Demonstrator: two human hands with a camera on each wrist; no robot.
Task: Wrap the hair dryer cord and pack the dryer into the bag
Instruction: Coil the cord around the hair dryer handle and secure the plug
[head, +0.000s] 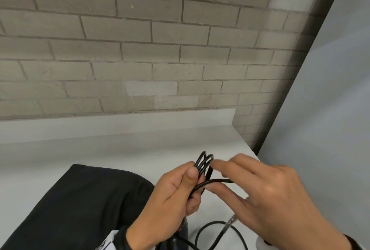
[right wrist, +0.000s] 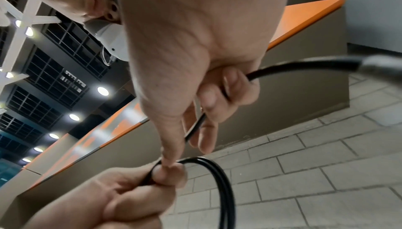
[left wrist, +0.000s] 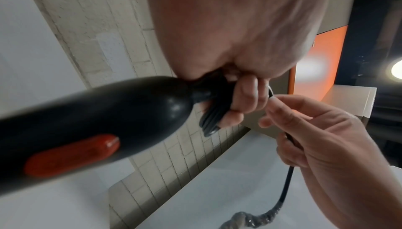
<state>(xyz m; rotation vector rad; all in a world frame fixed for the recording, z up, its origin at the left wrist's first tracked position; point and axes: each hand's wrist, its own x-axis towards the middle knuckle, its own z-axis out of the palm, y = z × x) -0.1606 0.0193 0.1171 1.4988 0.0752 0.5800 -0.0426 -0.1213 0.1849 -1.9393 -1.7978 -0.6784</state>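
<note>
My left hand (head: 193, 184) grips a bundle of folded loops of the black cord (head: 204, 161), which stick up above its thumb. My right hand (head: 226, 177) is just to the right, its fingers curled round a free strand of the cord (right wrist: 304, 66). In the left wrist view the black hair dryer (left wrist: 108, 117) with its red switch (left wrist: 71, 155) hangs close under the palm, and its ribbed cord collar (left wrist: 211, 114) lies against the fingers (left wrist: 245, 98). More cord (head: 217, 235) loops loosely on the table. The black bag (head: 80, 205) lies flat to the left of my hands.
The white table (head: 120, 149) ends at a low white ledge under a grey brick wall (head: 140, 49). A grey panel (head: 330, 109) stands at the right. In the wrist views an orange-topped counter (right wrist: 304, 14) shows behind.
</note>
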